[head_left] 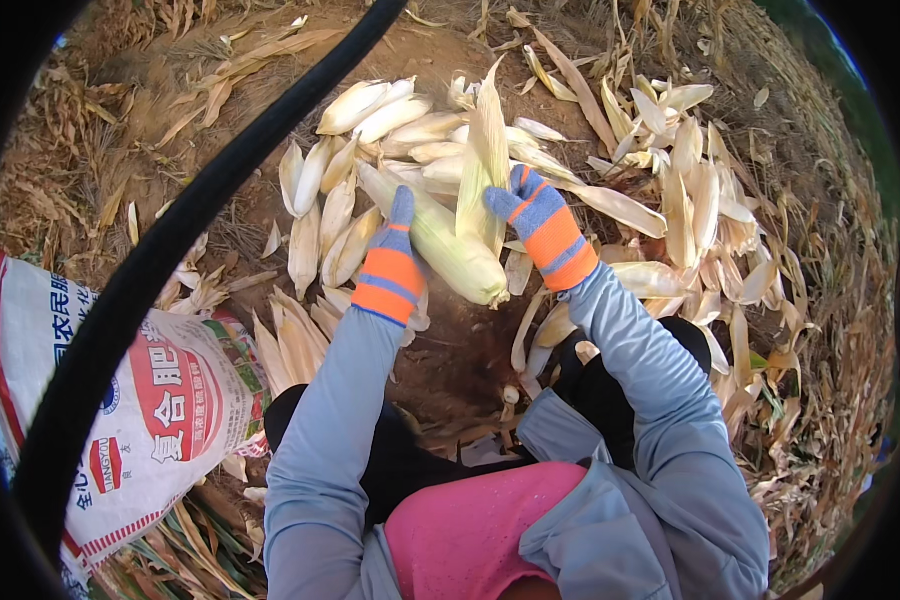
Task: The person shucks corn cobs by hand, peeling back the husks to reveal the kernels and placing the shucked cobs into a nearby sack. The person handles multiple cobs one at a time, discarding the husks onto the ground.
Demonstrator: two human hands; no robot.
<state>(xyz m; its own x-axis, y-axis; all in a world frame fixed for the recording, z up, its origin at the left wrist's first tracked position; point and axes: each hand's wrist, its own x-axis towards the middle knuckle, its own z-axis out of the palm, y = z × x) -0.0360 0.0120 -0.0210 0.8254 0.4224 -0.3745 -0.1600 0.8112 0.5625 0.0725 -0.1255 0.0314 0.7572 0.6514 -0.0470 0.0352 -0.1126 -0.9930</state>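
An ear of corn (457, 259) in pale green husk lies slantwise between my gloved hands, its stem end toward me. Around its left side closes my left hand (397, 247), thumb along the husk, fingers hidden beneath. A long husk leaf (485, 150) stands up from the ear, peeled partly away. My right hand (536, 217) pinches that leaf at its right edge. Both gloves are blue-grey and orange. Beyond the ear, a heap of unhusked corn ears (390, 124) rests on the soil.
Loose husks (694, 195) pile up at the right. At the left stands a white woven sack (112, 390) bearing printed writing. A black strap or cable (217, 195) crosses the view in front of it. Dry stalks and leaves (67, 172) litter the brown soil (450, 352).
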